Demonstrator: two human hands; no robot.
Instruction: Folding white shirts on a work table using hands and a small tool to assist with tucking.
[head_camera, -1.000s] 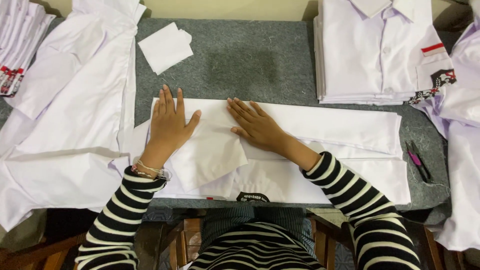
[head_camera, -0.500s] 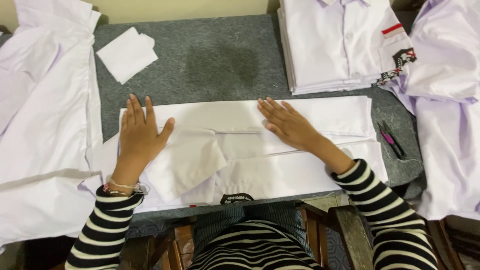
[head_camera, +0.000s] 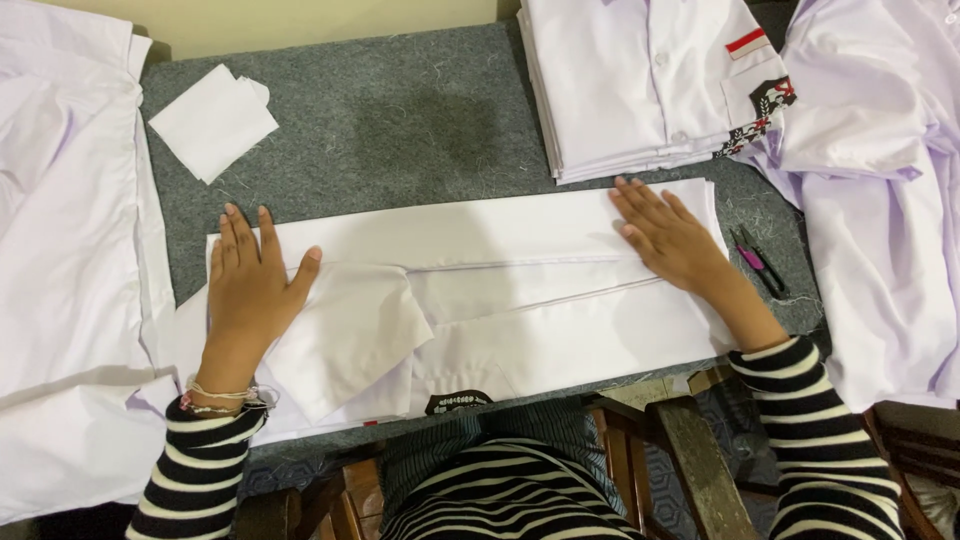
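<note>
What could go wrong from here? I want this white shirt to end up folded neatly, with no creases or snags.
1. The folded-in sleeve lies loose between the hands; neither the left hand nor the right hand pins it, so it might shift or crease.
2. The small thread snips sit right beside the shirt near the right hand and could snag the cloth.
3. The shirt's near edge overhangs the table and may slide off.

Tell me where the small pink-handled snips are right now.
In the head view, the snips lie on the grey mat at the right, just beyond the right hand.
</note>
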